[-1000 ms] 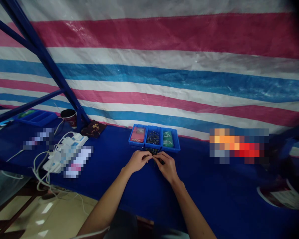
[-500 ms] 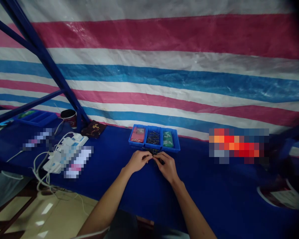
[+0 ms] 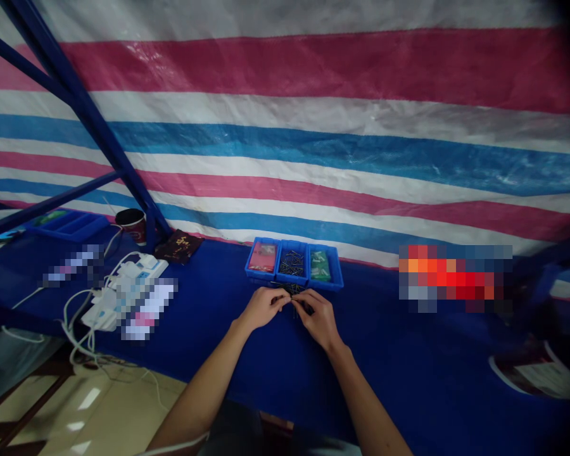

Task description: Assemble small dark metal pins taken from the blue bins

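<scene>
Two bare hands are seen, meeting fingertip to fingertip over blue table cover (image 3: 384, 361). L hand (image 3: 263, 309) and R hand (image 3: 319, 320) are both closed in a pinch, not released; a small bunch of dark pins (image 3: 293, 299) is gripped between them, approx. count not readable, a few ends poking down past R fingers. Exact grip per finger too small to tell.

Directly ahead of hands, just beyond fingertips: 3 small blue bins in a row, touching side by side. L bin (image 3: 262, 257) holds red pkt; mid bin (image 3: 291, 263) holds loose dark pins; R bin (image 3: 320, 266) holds green pkt.

Left of L hand, well apart: power strip (image 3: 123, 294) w/ white cables (image 3: 78, 329); beyond it, dark pouch (image 3: 178, 247), paper cup (image 3: 131, 225), long blue tray (image 3: 69, 225). Pixelated items are placed beside power strip and well right of R hand; contents can't be told. Striped tarp (image 3: 285, 158) hangs past far table edge, beyond hands; blue steel frame (image 3: 83, 114) is up and left of them.
</scene>
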{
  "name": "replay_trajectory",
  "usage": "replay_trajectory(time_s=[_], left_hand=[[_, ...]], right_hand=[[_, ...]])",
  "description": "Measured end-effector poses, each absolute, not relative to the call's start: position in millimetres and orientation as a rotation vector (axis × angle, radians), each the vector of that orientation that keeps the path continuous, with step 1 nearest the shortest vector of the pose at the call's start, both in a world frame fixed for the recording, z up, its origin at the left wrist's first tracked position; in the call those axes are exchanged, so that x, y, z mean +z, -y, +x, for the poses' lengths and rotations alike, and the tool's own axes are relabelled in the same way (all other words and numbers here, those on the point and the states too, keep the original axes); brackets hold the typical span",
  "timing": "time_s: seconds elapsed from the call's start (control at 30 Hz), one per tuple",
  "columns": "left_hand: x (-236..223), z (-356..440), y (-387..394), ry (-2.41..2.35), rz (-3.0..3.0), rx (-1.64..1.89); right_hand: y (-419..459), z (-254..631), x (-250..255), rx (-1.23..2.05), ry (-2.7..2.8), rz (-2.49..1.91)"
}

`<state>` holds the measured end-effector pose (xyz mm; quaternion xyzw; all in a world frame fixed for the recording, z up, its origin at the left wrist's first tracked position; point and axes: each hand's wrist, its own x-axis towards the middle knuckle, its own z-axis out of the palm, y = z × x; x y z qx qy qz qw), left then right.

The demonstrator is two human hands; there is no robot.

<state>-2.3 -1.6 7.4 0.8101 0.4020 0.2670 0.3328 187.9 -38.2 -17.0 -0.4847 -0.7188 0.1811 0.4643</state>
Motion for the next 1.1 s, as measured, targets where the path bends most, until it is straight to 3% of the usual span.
replay_trajectory(time_s=[1.1], left_hand=[[6.1,-0.4,3.5,-1.000,2.106,0.744]], right_hand=[[39.5,188.8,-11.9,0.422,1.896,-1.250]])
